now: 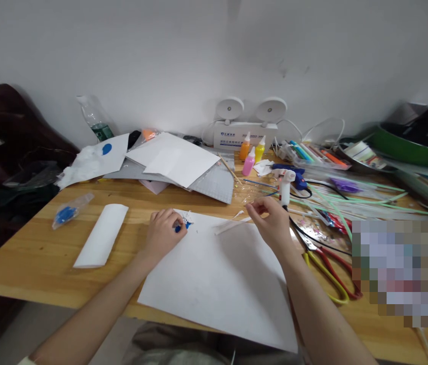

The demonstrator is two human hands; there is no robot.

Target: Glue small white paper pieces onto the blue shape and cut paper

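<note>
My left hand (163, 229) is curled closed at the upper left corner of a large white sheet of paper (217, 274). Between its thumb and fingers shows a blue clay-like lump (178, 226). Small white crumbs and a bit of blue lie on the paper beside those fingertips. Over the sheet's right upper edge, my right hand (270, 223) has thumb and forefinger pinched together; what is in them, if anything, is too small to tell. A thin whitish strip (231, 225) lies on the paper between my hands.
A folded white paper (102, 235) and a small bag with blue stuff (67, 214) lie left. Scissors (327, 268) and a glue gun (287, 182) are right. Behind stand paint bottles (249, 162), stacked white sheets (179, 157) and an emergency light (244, 134).
</note>
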